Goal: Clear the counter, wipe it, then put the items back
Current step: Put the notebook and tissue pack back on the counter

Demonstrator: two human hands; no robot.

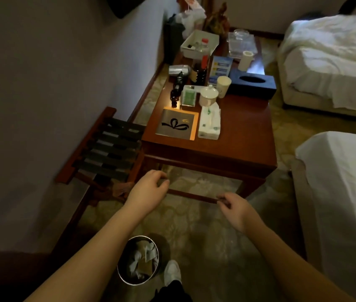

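Nearest, a waste bin (138, 260) stuffed with crumpled paper is seen on the carpet beside a white shoe (172, 271). Above it, both hands are held out short of the table (246, 131). The left hand (148, 192) is loosely curled and nothing is held in it; the right hand (237, 209) is likewise relaxed and nothing is gripped.

On the table's near end a flat gift box (176, 125) lies just beside a tissue pack (209, 123). Behind these, a lidded mug (208, 97), a paper cup (223, 86), a hair dryer (179, 71), a dark tissue box (252, 83) and a white tray (199, 44) of bottles are crowded together.

Clearing appears not yet begun. A reach forward to the nearest items is called for next, and somewhere to set them down.
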